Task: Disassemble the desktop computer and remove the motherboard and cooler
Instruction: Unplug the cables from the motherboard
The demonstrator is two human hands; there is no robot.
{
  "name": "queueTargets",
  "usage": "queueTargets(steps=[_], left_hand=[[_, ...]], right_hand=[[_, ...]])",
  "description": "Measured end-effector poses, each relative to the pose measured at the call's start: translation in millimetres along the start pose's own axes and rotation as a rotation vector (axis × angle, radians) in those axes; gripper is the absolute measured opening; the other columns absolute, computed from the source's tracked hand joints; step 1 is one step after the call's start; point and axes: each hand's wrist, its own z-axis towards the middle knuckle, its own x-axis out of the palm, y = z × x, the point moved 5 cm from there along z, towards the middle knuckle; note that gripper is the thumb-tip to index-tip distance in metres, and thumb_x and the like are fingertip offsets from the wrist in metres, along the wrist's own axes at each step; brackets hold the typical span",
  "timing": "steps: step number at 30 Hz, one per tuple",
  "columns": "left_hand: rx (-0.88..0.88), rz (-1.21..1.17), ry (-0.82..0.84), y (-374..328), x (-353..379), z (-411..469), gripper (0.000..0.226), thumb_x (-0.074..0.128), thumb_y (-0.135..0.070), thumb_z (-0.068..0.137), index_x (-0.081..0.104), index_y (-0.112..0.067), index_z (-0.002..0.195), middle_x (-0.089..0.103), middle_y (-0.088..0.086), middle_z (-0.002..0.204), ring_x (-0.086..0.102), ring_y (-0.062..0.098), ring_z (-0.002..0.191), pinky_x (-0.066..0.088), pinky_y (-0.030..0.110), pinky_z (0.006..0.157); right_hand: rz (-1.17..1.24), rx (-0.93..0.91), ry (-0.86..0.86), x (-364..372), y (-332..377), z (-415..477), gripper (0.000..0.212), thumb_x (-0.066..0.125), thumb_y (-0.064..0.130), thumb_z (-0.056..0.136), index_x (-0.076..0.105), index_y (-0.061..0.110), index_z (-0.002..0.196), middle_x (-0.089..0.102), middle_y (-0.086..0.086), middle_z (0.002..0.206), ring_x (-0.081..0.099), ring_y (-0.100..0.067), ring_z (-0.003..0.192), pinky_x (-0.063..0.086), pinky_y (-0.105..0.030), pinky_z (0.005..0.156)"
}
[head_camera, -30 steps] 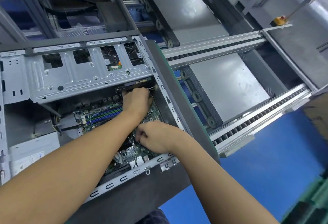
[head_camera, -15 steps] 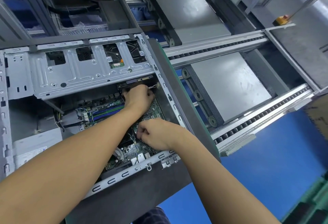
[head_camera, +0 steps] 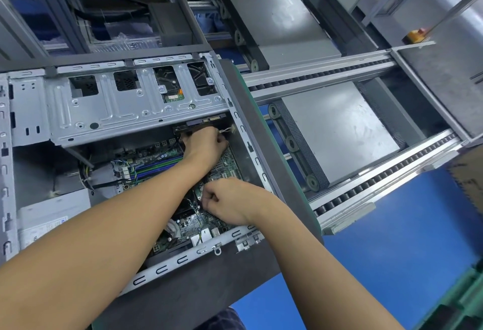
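Factory bench beside a roller conveyor (head_camera: pixel 339 68) of grey metal rails, blue floor (head_camera: pixel 392 264) at 4 o'clock. A dark, matte mat (head_camera: pixel 183 301) with a green edge carries the work.

At 9 o'clock: open computer case (head_camera: pixel 28 110), bare stamped steel, ribbed and punched with slots. Below it, at 8 o'clock, a grey boxy power supply (head_camera: pixel 47 222); its white label has blue print too small to read.

Centre: motherboard (head_camera: pixel 162 157), green, lying flat in the case floor, with long blue and green slots and thin black wires across it.

Left hand (head_camera: pixel 206 147), just above centre: fingers curled down at the edge of a black drive (head_camera: pixel 201 120); a pale cable (head_camera: pixel 227 130) shows beside the knuckles. Whether it grips anything, cannot tell.

Right hand (head_camera: pixel 230 204), just below centre: fingers curled tight, thumb against forefinger, tips on the board. What it pinches, cannot tell.

At 2 o'clock, a small yellow block (head_camera: pixel 415 36) on the far rail.
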Motion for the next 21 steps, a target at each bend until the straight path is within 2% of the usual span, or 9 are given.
queueTargets(steps=[4, 8, 10, 12, 13, 15, 18, 21], left_hand=[[0.007, -0.004, -0.024, -0.1, 0.1, -1.8, 0.034, 0.055, -0.018, 0.092, 0.046, -0.019, 0.058, 0.048, 0.000, 0.053, 0.049, 0.029, 0.070, 0.015, 0.060, 0.114], [-0.007, -0.005, -0.022, 1.5, 2.2, -1.1, 0.028, 0.056, -0.018, 0.091, 0.055, -0.018, 0.063, 0.052, 0.000, 0.055, 0.047, 0.027, 0.068, 0.013, 0.060, 0.114], [-0.028, -0.006, -0.014, 4.8, 2.2, 2.6, 0.029, 0.055, -0.023, 0.094, 0.056, -0.013, 0.066, 0.055, 0.005, 0.060, 0.051, 0.028, 0.072, 0.021, 0.056, 0.112], [-0.055, -0.032, 0.006, 8.3, 0.6, 6.8, 0.040, 0.053, -0.029, 0.097, 0.048, -0.011, 0.061, 0.051, 0.007, 0.058, 0.058, 0.032, 0.075, 0.037, 0.049, 0.100], [-0.052, -0.030, 0.014, 9.3, 0.6, 8.4, 0.043, 0.052, -0.031, 0.098, 0.044, -0.012, 0.060, 0.048, 0.006, 0.057, 0.058, 0.033, 0.075, 0.041, 0.048, 0.096], [-0.032, 0.030, 0.016, 9.1, 1.6, 7.6, 0.041, 0.052, -0.033, 0.099, 0.043, -0.015, 0.063, 0.048, 0.004, 0.059, 0.053, 0.029, 0.073, 0.034, 0.054, 0.104], [-0.022, 0.152, 0.046, 5.4, 4.1, -0.5, 0.029, 0.048, -0.028, 0.100, 0.047, -0.022, 0.072, 0.053, -0.001, 0.067, 0.054, 0.026, 0.081, 0.015, 0.058, 0.113], [0.015, 0.228, 0.157, -0.2, 3.8, -6.3, 0.008, 0.050, -0.022, 0.099, 0.054, -0.021, 0.092, 0.064, 0.002, 0.098, 0.057, 0.029, 0.108, 0.020, 0.056, 0.108]], right_hand=[[-0.011, -0.008, -0.003, 0.0, 0.5, 0.5, 0.021, 0.046, 0.019, 0.098, 0.064, 0.012, 0.107, 0.054, 0.003, 0.084, 0.050, -0.019, 0.085, 0.037, -0.027, 0.071], [-0.005, -0.011, 0.013, 2.0, -0.1, 1.7, 0.021, 0.048, 0.018, 0.097, 0.064, 0.011, 0.107, 0.055, 0.000, 0.089, 0.051, -0.021, 0.086, 0.042, -0.028, 0.074], [-0.005, -0.014, 0.019, 2.4, -0.6, 2.3, 0.021, 0.047, 0.019, 0.097, 0.064, 0.012, 0.107, 0.055, 0.000, 0.090, 0.052, -0.021, 0.086, 0.043, -0.029, 0.075], [0.008, -0.012, 0.026, 2.8, -0.8, 2.9, 0.020, 0.047, 0.018, 0.097, 0.064, 0.012, 0.107, 0.056, 0.000, 0.090, 0.052, -0.021, 0.085, 0.042, -0.028, 0.073], [0.015, -0.009, 0.028, 3.1, -1.2, 2.9, 0.020, 0.047, 0.018, 0.097, 0.064, 0.012, 0.107, 0.056, 0.000, 0.089, 0.052, -0.021, 0.084, 0.040, -0.027, 0.072], [0.015, -0.008, 0.031, 3.7, -1.7, 3.3, 0.021, 0.047, 0.018, 0.097, 0.064, 0.012, 0.108, 0.056, 0.000, 0.089, 0.051, -0.020, 0.083, 0.037, -0.026, 0.071], [0.010, -0.009, 0.045, 4.5, -1.7, 3.6, 0.022, 0.046, 0.017, 0.097, 0.064, 0.011, 0.108, 0.057, 0.000, 0.089, 0.052, -0.021, 0.084, 0.039, -0.027, 0.072], [0.017, -0.005, 0.053, 4.6, -1.5, 3.6, 0.021, 0.046, 0.016, 0.096, 0.064, 0.011, 0.107, 0.056, 0.001, 0.084, 0.051, -0.020, 0.076, 0.039, -0.027, 0.070]])
